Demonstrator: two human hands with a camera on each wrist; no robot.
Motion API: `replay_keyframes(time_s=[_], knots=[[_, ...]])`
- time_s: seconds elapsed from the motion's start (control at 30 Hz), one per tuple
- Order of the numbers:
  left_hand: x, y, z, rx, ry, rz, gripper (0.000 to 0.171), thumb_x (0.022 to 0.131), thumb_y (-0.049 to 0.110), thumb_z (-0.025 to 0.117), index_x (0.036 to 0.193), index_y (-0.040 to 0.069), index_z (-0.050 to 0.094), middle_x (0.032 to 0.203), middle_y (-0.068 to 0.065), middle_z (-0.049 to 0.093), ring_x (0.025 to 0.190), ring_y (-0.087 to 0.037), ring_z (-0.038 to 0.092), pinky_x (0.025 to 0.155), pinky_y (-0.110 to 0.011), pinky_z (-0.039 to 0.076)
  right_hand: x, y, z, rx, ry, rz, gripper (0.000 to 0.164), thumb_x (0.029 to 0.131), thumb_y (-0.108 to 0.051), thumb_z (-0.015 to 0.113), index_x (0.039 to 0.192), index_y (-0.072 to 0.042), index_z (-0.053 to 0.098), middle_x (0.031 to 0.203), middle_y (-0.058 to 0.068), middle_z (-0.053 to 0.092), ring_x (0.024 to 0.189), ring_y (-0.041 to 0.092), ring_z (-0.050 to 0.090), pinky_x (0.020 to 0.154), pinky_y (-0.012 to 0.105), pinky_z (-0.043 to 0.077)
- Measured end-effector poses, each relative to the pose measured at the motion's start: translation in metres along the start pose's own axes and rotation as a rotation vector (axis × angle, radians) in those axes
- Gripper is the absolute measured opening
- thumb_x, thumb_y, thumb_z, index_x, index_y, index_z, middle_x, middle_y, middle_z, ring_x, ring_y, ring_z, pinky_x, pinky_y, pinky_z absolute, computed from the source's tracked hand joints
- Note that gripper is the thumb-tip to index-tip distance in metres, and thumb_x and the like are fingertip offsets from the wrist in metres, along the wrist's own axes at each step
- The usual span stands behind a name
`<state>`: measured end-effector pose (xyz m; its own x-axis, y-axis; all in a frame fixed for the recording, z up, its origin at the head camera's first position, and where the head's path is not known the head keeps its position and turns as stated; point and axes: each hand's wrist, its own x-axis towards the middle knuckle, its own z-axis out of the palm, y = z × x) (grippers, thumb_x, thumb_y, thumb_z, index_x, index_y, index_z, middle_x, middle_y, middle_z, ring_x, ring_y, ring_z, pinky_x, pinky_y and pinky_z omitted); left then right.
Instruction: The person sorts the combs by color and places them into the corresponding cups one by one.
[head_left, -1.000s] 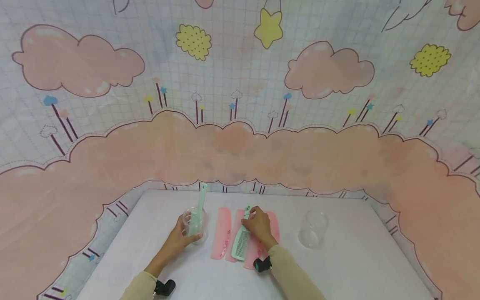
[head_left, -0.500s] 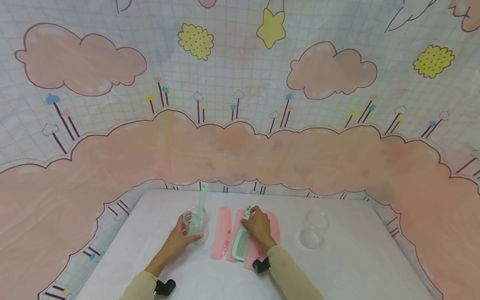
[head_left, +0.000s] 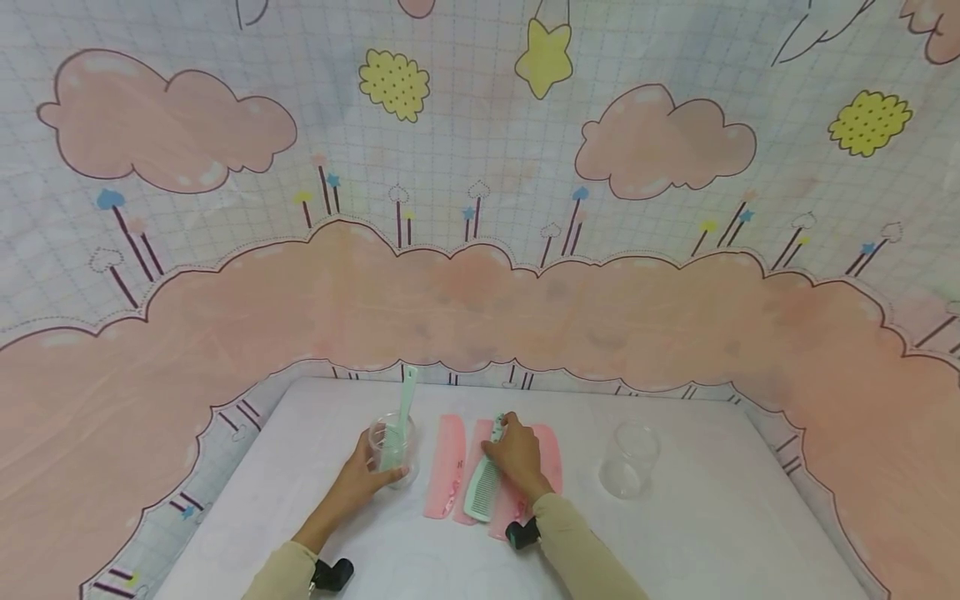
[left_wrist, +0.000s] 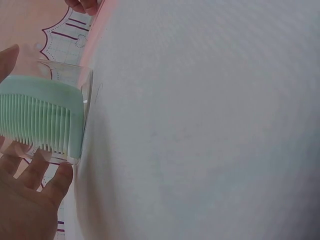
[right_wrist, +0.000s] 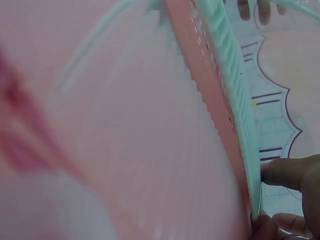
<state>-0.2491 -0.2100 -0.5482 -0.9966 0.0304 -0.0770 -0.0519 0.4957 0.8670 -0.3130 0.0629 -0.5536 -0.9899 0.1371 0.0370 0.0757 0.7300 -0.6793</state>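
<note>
In the head view my left hand [head_left: 367, 473] wraps round a clear cup [head_left: 393, 473] on the white table. A mint-green comb [head_left: 407, 396] leans inside it, handle up above the rim; the left wrist view shows its teeth end [left_wrist: 40, 84] through the cup's wall. My right hand [head_left: 520, 454] pinches the handle of a second green comb [head_left: 482, 493], whose toothed end lies over the pink combs. One pink comb [head_left: 444, 471] lies to the left of it, others partly under the green comb and right hand. Up close in the right wrist view, the green comb [right_wrist: 242, 130] stands edge-on, thumb at its handle.
Another clear cup [head_left: 628, 467] stands on the table [head_left: 720, 517] to the right of the combs. Behind the table hangs a printed cloth [head_left: 480, 308] with clouds and stars. Black wrist cameras [head_left: 332, 575] sit at both sleeves.
</note>
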Motion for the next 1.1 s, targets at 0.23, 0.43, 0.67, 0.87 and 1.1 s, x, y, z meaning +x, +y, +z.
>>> replay_keyframes(time_s=[0.23, 0.43, 0.67, 0.87, 1.1], knots=[[0.0, -0.001, 0.001, -0.001, 0.005, 0.013, 0.104, 0.082, 0.04, 0.078, 0.154, 0.009, 0.01, 0.156, -0.032, 0.026, 0.139, -0.056, 0.032, 0.102, -0.064, 0.043, -0.001, -0.002, -0.003, 0.014, -0.012, 0.016, 0.044, 0.08, -0.022, 0.077, 0.117, -0.009, 0.058, 0.091, 0.012, 0.067, 0.069, 0.02, 0.057, 0.06, 0.03, 0.052], [-0.001, 0.0, 0.001, -0.008, 0.001, 0.006, 0.104, 0.082, 0.04, 0.078, 0.154, 0.011, 0.01, 0.157, -0.03, 0.025, 0.14, -0.054, 0.031, 0.103, -0.064, 0.042, -0.003, -0.001, -0.008, 0.077, -0.004, 0.031, 0.045, 0.077, -0.02, 0.078, 0.116, -0.008, 0.059, 0.088, 0.011, 0.064, 0.072, 0.022, 0.056, 0.059, 0.031, 0.05], [-0.001, 0.002, 0.0, 0.005, 0.001, 0.009, 0.101, 0.084, 0.04, 0.076, 0.155, 0.01, 0.01, 0.157, -0.03, 0.025, 0.139, -0.055, 0.031, 0.104, -0.065, 0.04, -0.001, 0.003, -0.014, 0.126, 0.001, 0.01, 0.053, 0.076, -0.02, 0.079, 0.121, -0.006, 0.056, 0.08, 0.008, 0.066, 0.068, 0.019, 0.058, 0.06, 0.031, 0.05], [-0.001, 0.001, -0.001, 0.002, -0.002, 0.018, 0.102, 0.084, 0.041, 0.076, 0.155, 0.01, 0.01, 0.157, -0.03, 0.025, 0.139, -0.055, 0.031, 0.104, -0.065, 0.039, -0.003, 0.004, -0.024, 0.217, -0.036, 0.003, 0.045, 0.077, -0.021, 0.077, 0.116, -0.004, 0.062, 0.087, 0.01, 0.069, 0.071, 0.018, 0.061, 0.062, 0.032, 0.054], [-0.002, -0.001, 0.0, -0.003, 0.0, 0.013, 0.101, 0.084, 0.04, 0.076, 0.154, 0.011, 0.01, 0.157, -0.03, 0.026, 0.14, -0.054, 0.031, 0.106, -0.064, 0.039, -0.008, 0.003, -0.031, 0.278, -0.093, -0.02, 0.036, 0.082, -0.019, 0.075, 0.111, -0.001, 0.065, 0.087, 0.01, 0.065, 0.071, 0.018, 0.058, 0.061, 0.028, 0.051]])
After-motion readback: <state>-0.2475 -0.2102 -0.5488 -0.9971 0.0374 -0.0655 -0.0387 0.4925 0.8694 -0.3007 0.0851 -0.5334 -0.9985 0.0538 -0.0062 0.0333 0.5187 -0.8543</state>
